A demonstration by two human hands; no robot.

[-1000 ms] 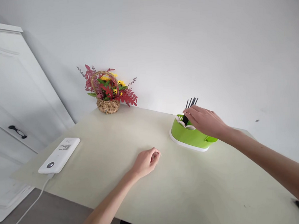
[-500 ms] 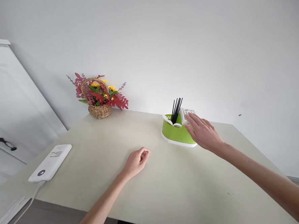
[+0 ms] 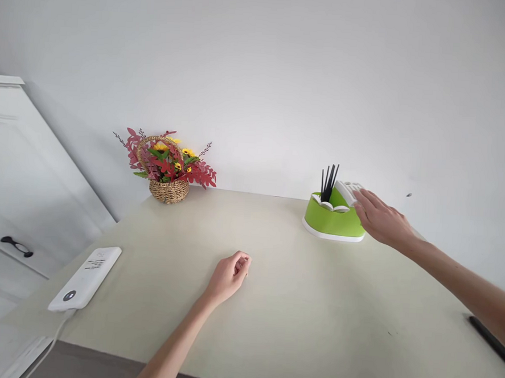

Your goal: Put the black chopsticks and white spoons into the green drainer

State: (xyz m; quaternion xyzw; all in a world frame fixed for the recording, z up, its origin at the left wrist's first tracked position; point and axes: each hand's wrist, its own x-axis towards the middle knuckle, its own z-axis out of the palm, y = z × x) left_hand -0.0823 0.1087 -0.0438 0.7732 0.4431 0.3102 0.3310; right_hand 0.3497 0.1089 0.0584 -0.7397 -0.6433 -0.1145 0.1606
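A green utensil holder (image 3: 330, 219) with a white base is near the back right of the table. Several thin black sticks (image 3: 328, 185) like chopsticks stand in it, beside white rounded pieces. On its right side is a white slotted block (image 3: 350, 190). My right hand (image 3: 383, 220) grips the holder by this block's side, with fingers over the block and the thumb hidden or hard to make out. Whether the base touches the table cannot be told. My left hand (image 3: 230, 274) rests on the tabletop, curled into a loose fist, with nothing visible in it.
At the back left stands a wicker basket (image 3: 169, 192) of red and yellow flowers. A white power bank (image 3: 85, 278) with a cable lies at the left edge of the table (image 3: 287, 328). Beyond is a white cabinet (image 3: 30, 187). A dark bar-shaped object (image 3: 491, 343) lies under my right forearm.
My right hand has moved to the right, and the green utensil holder has shifted right with it. My left hand stays in place. The dark bar-shaped object has come into view at right.
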